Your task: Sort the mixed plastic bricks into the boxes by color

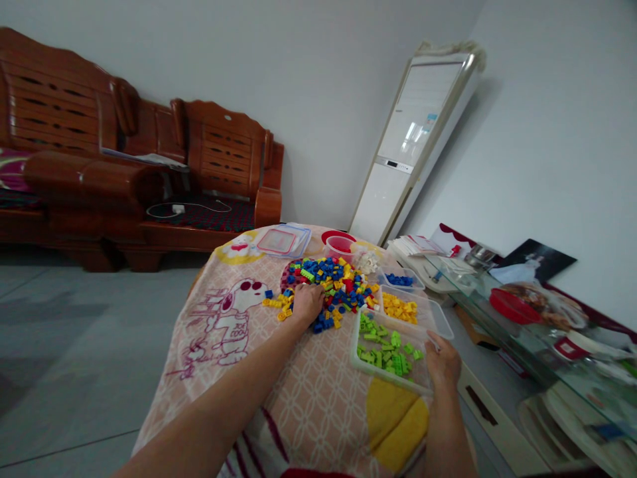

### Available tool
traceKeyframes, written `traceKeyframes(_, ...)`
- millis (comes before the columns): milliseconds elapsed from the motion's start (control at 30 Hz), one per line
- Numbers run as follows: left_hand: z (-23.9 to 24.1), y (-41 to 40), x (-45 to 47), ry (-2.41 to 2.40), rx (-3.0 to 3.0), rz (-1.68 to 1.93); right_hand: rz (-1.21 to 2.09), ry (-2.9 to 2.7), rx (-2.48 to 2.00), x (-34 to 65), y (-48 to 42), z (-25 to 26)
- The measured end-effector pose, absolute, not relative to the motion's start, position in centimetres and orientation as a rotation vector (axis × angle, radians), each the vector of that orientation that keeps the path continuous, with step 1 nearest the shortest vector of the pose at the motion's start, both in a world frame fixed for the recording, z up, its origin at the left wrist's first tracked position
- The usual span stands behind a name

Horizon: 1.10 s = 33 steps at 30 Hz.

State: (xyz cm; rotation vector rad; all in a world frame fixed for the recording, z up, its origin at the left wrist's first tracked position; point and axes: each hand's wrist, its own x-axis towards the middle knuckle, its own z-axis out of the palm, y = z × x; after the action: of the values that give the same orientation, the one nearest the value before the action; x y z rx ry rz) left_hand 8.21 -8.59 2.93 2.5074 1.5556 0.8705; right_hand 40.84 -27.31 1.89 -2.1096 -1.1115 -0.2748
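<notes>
My left hand (308,302) reaches into a heap of mixed toy building bricks (343,282), red, yellow, blue and green. Its fingers curl down among the bricks, and what they grip, if anything, is hidden. With my right hand (444,362) I hold the right rim of a clear plastic container (355,348), fingers closed on the edge. Green bricks (383,348) lie spread inside it. Just behind stand a container of yellow bricks (399,308) and one of blue bricks (399,280). A few yellow bricks (279,302) lie left of my left hand.
A patterned cloth (308,385) covers the table. At its far side are plastic lids (281,240), a red-and-clear round tub (340,245) and a pile of white pieces (367,261). On the right, a cluttered glass-topped table (497,312) adjoins. Wooden seating (223,159) stands beyond.
</notes>
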Motion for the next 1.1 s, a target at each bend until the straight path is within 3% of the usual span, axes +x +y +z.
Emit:
traceKeyframes(200, 3.8, -11.7, 10.5, 1.052, 2.463, 1.085, -0.28, -1.1, -2.111, 40.7, -27.3, 1.9)
traceKeyframes(433, 4.9, -16.6, 13.2, 0.494, 2.492, 1.009, -0.281, -1.094, -2.123, 40.7, -27.3, 1.9)
traceKeyframes(633, 4.3, -13.1, 14.0, 0.602, 2.503, 1.058, -0.285, -1.11, -2.089, 40.4, -27.5, 2.0)
traceKeyframes(900, 4.6, -6.5, 16.2, 0.355, 3.02, 0.563, -0.293, -1.12, -2.088, 40.4, -27.4, 2.0)
traceKeyframes(1100, 4.4, -5.2, 18.1, 0.201, 3.081, 0.326, -0.32, -1.133, -2.095, 40.6, -27.5, 1.8)
